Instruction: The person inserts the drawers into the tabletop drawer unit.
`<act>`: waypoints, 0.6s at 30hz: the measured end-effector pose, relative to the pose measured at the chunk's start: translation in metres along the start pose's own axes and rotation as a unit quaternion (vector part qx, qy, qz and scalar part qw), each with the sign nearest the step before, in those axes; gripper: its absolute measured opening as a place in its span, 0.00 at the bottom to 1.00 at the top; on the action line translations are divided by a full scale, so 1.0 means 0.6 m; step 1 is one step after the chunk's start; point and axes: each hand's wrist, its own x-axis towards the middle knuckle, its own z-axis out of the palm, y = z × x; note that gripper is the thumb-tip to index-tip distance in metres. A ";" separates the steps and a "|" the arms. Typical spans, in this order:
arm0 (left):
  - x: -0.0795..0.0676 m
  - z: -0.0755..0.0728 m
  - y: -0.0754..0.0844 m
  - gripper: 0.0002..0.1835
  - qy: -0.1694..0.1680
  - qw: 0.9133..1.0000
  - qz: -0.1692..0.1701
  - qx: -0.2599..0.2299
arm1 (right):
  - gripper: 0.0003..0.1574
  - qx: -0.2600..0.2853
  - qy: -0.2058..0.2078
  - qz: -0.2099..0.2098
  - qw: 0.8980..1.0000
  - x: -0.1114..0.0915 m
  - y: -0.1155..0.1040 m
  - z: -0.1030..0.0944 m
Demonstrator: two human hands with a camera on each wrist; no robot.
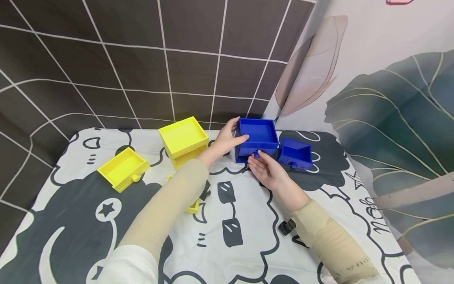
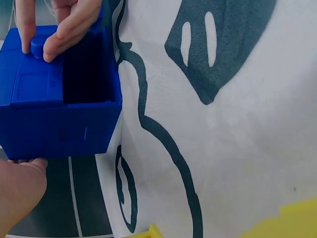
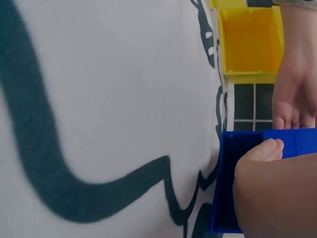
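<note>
A blue box-shaped cabinet (image 1: 258,132) with a recessed top stands near the back of the cloth. My left hand (image 1: 225,140) holds it at its left side, thumb bent over the near top edge. In its upper slot sits a drawer (image 2: 39,82), its front showing a round knob (image 2: 37,46). My right hand (image 1: 269,171) pinches that knob between thumb and fingers. Beneath the drawer, the lower compartment gapes dark and hollow in the left wrist view. A separate blue drawer (image 1: 301,162) lies just right of the cabinet, knob facing me.
Left of the blue cabinet is a yellow cabinet (image 1: 182,136) with an uncovered lower slot. A yellow drawer (image 1: 124,169) lies farther left. Another yellow piece (image 1: 193,208) is partly hidden under my left forearm. A dark tiled-pattern backdrop (image 1: 191,71) rises behind the patterned cloth (image 1: 248,244).
</note>
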 end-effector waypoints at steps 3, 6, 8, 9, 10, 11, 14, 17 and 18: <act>0.000 0.003 -0.003 0.43 0.001 1.000 -0.001 -0.009 | 0.15 0.009 -0.008 0.004 1.000 -0.001 -0.001 -0.014; 0.002 0.004 -0.005 0.43 0.003 1.000 -0.003 -0.010 | 0.15 0.026 -0.018 0.010 0.999 -0.003 -0.004 -0.032; 0.003 0.003 -0.005 0.43 0.006 1.000 -0.004 -0.009 | 0.16 0.036 -0.018 0.013 0.999 -0.005 -0.007 -0.044; 0.004 0.002 -0.005 0.43 0.007 1.000 -0.004 -0.009 | 0.16 0.042 -0.019 0.015 0.999 -0.006 -0.009 -0.050; 0.005 0.003 -0.005 0.43 0.008 1.000 -0.003 -0.011 | 0.16 0.046 -0.020 0.015 0.999 -0.008 -0.012 -0.056; 0.005 0.003 -0.005 0.43 0.009 1.000 -0.001 -0.013 | 0.16 0.051 -0.020 0.015 0.998 -0.011 -0.015 -0.062; 0.007 0.004 -0.007 0.43 0.013 1.000 0.000 -0.015 | 0.17 0.058 -0.019 0.018 0.998 -0.019 -0.022 -0.076; 0.007 0.006 -0.008 0.43 0.013 1.000 0.002 -0.020 | 0.19 0.062 -0.015 0.023 0.998 -0.027 -0.028 -0.089; 0.007 0.007 -0.009 0.43 0.013 1.000 0.002 -0.023 | 0.19 0.063 -0.013 0.025 0.998 -0.029 -0.030 -0.093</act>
